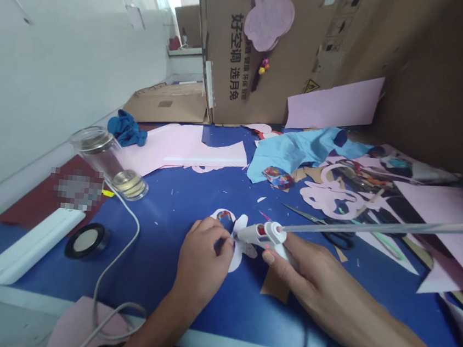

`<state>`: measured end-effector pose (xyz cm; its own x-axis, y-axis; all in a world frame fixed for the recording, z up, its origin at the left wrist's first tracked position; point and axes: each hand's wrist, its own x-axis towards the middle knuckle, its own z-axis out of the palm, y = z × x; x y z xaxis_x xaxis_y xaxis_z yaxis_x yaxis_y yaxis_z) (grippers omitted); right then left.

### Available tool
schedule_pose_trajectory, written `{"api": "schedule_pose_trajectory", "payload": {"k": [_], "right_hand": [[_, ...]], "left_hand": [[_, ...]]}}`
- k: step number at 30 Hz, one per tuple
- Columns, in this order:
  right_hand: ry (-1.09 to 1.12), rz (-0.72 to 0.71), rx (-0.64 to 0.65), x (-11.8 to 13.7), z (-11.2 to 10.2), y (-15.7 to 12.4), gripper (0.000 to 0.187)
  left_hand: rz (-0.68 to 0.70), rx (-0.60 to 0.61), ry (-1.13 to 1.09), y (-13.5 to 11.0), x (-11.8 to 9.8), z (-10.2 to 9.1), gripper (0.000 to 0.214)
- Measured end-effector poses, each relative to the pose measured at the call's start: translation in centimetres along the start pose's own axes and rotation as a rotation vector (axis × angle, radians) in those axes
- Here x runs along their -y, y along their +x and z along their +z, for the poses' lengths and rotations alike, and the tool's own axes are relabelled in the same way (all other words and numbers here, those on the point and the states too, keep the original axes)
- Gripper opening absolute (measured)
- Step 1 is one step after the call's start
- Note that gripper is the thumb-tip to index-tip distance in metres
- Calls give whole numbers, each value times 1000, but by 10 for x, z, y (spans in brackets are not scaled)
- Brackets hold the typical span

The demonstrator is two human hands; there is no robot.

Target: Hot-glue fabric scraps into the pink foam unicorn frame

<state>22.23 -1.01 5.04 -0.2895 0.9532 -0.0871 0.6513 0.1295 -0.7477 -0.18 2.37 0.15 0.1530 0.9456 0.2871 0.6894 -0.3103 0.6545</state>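
Observation:
My right hand (300, 269) is wrapped round the grip of a white hot glue gun (264, 234). A long clear glue stick (375, 227) sticks out of its back toward the right. The nozzle points left at a white paper cutout (235, 261) with rounded lobes, lying on the blue table. On the cutout's left side my left hand (206, 253) has its fingers pinched together at the paper, partly hiding it. A small colourful patch shows at the cutout's upper left. Whether the nozzle touches the paper is hard to tell.
Scissors (325, 225), a pink paper cutout (330, 199) and light blue cloth (292, 149) lie to the right. A glass bottle (110, 163), black tape roll (87, 241), white power strip (35, 247) and cable (137, 230) are left. A cardboard box (216, 39) stands behind.

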Motion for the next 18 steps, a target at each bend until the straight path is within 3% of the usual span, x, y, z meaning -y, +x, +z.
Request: {"api": "schedule_pose_trajectory", "payload": {"k": [18], "right_hand": [[-21,-52,-75,0,1,-1,37]], "left_hand": [[6,-8,23,0,0,1,22]]}}
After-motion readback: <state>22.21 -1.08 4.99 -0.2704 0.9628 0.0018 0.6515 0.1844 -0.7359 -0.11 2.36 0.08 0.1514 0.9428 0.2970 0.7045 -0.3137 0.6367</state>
